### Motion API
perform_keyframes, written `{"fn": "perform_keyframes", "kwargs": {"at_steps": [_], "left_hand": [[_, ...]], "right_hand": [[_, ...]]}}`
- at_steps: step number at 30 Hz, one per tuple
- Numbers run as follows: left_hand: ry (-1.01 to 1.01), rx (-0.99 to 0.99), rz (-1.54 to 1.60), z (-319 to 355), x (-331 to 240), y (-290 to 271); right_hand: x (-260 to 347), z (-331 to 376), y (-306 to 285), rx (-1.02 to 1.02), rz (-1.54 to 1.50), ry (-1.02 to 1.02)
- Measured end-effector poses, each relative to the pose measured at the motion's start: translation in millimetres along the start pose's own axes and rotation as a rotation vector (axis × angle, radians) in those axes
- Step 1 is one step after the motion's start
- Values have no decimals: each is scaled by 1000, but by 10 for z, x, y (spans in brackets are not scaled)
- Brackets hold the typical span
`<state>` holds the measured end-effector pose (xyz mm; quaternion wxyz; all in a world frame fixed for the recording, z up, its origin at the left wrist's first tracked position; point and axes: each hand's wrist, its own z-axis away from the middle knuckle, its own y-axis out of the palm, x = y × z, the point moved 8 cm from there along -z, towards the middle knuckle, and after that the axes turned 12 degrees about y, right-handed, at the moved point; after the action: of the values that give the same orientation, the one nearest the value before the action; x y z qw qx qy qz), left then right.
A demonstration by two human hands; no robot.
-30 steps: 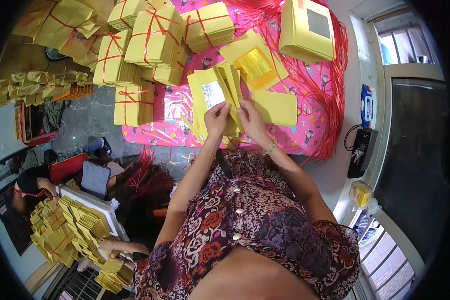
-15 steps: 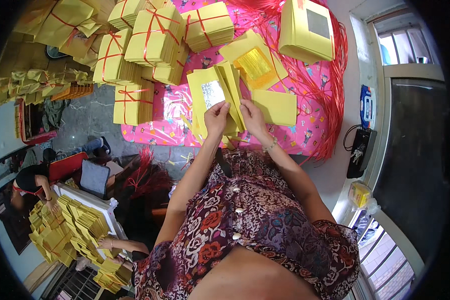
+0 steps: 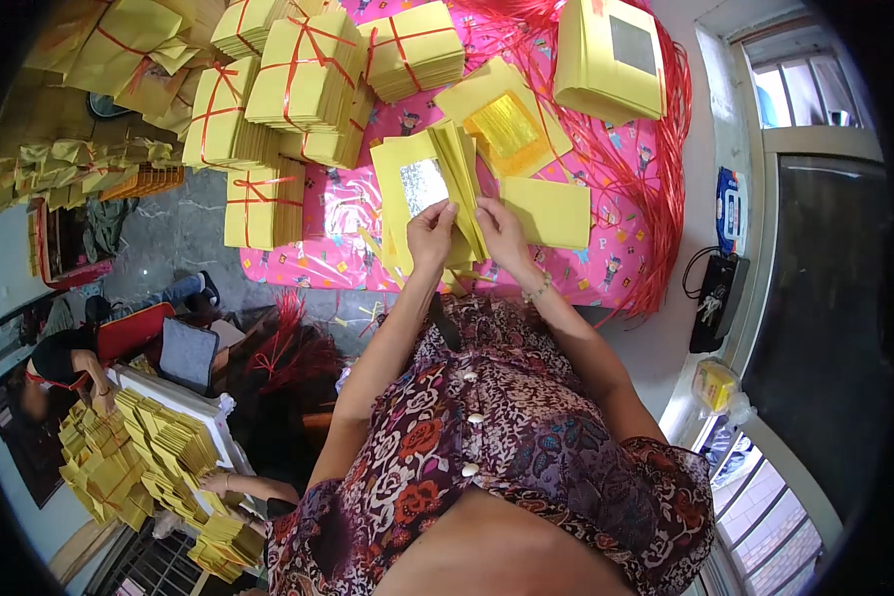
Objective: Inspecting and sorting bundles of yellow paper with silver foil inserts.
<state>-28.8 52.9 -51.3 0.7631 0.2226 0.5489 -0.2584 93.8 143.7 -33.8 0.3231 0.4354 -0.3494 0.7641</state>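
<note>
A sheaf of yellow paper sheets (image 3: 399,164), the top one with a silver foil patch, lies partly fanned in front of me. My left hand (image 3: 431,234) pinches the sheaf near its lower right edge, thumb on top. Against the upright folded sheets on its right side, my right hand (image 3: 504,234) is closed, thumb and fingers pressed on the paper edge. Just right of it lies a plain yellow stack (image 3: 556,214). Beyond my hands rests a yellow sheet with a gold foil patch (image 3: 508,127) bordered in orange.
Yellow bundles tied with red ribbon (image 3: 303,72) are piled at the far left of the pink patterned tablecloth (image 3: 343,233). A tall yellow stack (image 3: 606,60) stands far right, beside long red ribbon strands (image 3: 666,209). At lower left, other people handle yellow paper (image 3: 169,437) on another table.
The folded sheets between my hands have shifted slightly to the left and closed up. Both my hands stay almost in place. A co-worker's hand at lower left has moved a little.
</note>
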Motion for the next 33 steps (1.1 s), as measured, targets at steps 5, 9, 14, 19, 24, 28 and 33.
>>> {"fn": "perform_keyframes", "kwargs": {"at_steps": [5, 9, 14, 19, 24, 28, 33], "left_hand": [[28, 3, -8, -6, 1, -4], [32, 0, -29, -11, -5, -5], [-8, -13, -35, 15, -19, -15], [12, -13, -51, 6, -20, -6], [32, -14, -32, -5, 2, -8], [13, -11, -42, -6, 24, -11], [25, -9, -21, -10, 20, 0]], "right_hand": [[13, 16, 5, 44, -9, 39], [-2, 2, 14, 43, -14, 16], [20, 13, 21, 53, 6, 47], [-21, -10, 9, 42, -1, 40], [45, 14, -5, 32, 10, 26], [42, 11, 2, 44, 26, 31], [-13, -6, 1, 8, -7, -18]]}}
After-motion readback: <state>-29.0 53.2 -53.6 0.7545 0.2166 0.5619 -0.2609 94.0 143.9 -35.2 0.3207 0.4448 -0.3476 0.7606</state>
